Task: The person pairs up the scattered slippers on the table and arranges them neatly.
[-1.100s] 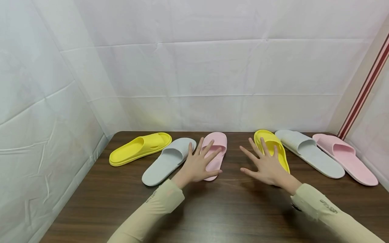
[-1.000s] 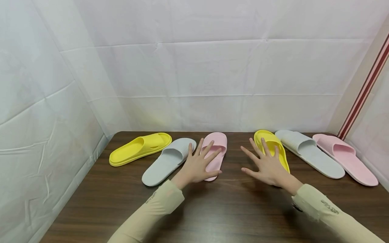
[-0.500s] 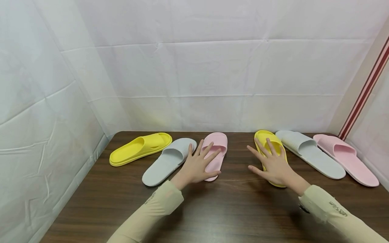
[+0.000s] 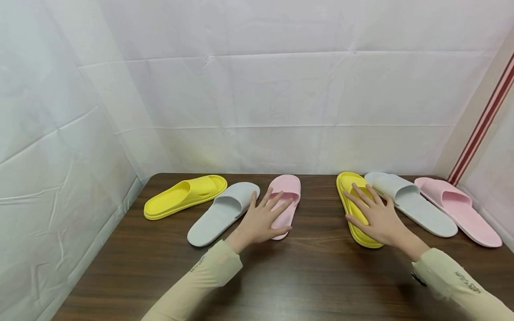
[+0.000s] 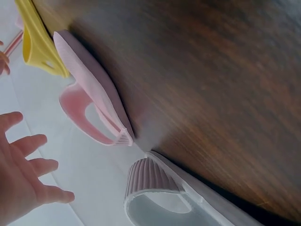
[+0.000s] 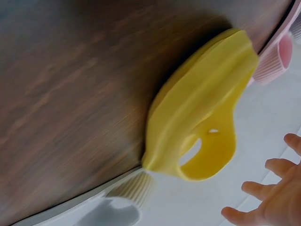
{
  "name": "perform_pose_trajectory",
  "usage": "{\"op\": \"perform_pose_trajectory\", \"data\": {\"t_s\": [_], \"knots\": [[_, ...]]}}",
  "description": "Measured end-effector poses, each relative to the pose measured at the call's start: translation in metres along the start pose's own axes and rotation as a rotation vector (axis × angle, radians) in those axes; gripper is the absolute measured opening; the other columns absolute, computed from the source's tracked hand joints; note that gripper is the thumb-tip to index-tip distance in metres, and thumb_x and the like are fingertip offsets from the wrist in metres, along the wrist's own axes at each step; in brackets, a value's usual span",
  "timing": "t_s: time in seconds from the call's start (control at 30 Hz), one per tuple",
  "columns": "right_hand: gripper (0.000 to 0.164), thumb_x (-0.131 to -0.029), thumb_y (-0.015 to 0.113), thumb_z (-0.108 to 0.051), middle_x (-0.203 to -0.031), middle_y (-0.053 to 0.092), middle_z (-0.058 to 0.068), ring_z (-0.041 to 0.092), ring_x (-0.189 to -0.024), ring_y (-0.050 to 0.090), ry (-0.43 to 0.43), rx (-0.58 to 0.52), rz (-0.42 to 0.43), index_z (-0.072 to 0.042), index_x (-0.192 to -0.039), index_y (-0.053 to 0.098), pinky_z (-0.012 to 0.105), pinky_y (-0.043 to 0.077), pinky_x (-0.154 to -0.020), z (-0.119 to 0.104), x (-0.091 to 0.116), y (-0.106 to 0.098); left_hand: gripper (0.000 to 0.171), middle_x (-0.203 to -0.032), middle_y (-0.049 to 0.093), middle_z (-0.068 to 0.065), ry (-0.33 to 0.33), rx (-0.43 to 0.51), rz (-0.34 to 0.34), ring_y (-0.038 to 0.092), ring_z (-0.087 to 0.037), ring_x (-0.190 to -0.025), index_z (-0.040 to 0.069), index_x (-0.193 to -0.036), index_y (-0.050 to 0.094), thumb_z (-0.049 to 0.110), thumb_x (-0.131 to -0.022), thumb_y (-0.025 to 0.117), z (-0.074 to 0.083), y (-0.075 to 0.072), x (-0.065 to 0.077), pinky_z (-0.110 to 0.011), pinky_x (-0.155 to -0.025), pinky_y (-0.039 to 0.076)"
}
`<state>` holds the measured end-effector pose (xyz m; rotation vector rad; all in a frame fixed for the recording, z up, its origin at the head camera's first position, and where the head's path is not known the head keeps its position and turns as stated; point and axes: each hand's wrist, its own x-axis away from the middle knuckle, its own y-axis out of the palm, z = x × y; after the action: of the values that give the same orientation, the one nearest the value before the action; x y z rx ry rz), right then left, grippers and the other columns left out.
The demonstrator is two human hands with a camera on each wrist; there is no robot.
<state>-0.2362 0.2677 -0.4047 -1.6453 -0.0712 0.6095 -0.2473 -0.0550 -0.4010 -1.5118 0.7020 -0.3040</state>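
Observation:
My left hand (image 4: 259,221), fingers spread, hovers over the pink slipper (image 4: 286,183) left of the table's middle. The left wrist view shows a gap between that hand and the pink slipper (image 5: 89,89). My right hand (image 4: 379,220) is spread above the yellow slipper (image 4: 351,178) to the right, hiding part of its strap and footbed. In the right wrist view the fingers stand apart from this yellow slipper (image 6: 202,99). Neither hand holds anything. Beside the left hand lies a grey slipper (image 4: 214,220); near the right hand lies another grey slipper (image 4: 425,211).
A second yellow slipper (image 4: 172,200) lies at the far left, and a second pink slipper (image 4: 470,218) at the far right. All rest on a dark wooden table (image 4: 297,281). White cloth walls (image 4: 281,98) rise behind and at the sides.
My right hand has moved to the right across the yellow slipper, uncovering more of its left side. My left hand and the slippers have stayed in place.

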Motion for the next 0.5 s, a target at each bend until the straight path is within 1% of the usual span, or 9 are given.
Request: {"op": "perform_pose_trajectory", "data": {"t_s": [0.13,0.3,0.5], "knots": [[0.055,-0.087,0.047,-0.046,-0.147,0.025,0.007,0.036,-0.134,0.02,0.011,-0.009,0.01,-0.024,-0.136,0.036,0.066,0.019,-0.089,0.008,0.005,-0.003,0.065,-0.146,0.029,0.001,0.013,-0.001,0.003,0.014,-0.027,-0.139,0.031,-0.14,0.027,0.06,-0.084,0.041,0.001,-0.001,0.001,-0.059,-0.104,0.016],[0.056,-0.086,0.05,-0.044,-0.147,0.025,0.007,0.035,-0.132,0.024,0.022,-0.013,0.027,-0.023,-0.136,0.037,0.061,0.02,-0.089,0.016,0.009,-0.009,0.061,-0.144,0.033,0.001,0.036,0.0,0.039,0.019,-0.027,-0.137,0.03,-0.138,0.032,0.057,-0.084,0.043,0.002,-0.002,0.002,-0.058,-0.105,0.016],[0.056,-0.087,0.05,-0.041,-0.148,0.024,0.007,0.037,-0.129,0.027,0.019,-0.004,0.044,-0.021,-0.137,0.036,0.061,0.022,-0.086,0.028,0.014,-0.014,0.058,-0.142,0.037,0.001,0.054,-0.008,0.072,0.024,-0.027,-0.136,0.028,-0.135,0.037,0.054,-0.084,0.045,0.002,-0.002,0.002,-0.057,-0.105,0.018]]}}
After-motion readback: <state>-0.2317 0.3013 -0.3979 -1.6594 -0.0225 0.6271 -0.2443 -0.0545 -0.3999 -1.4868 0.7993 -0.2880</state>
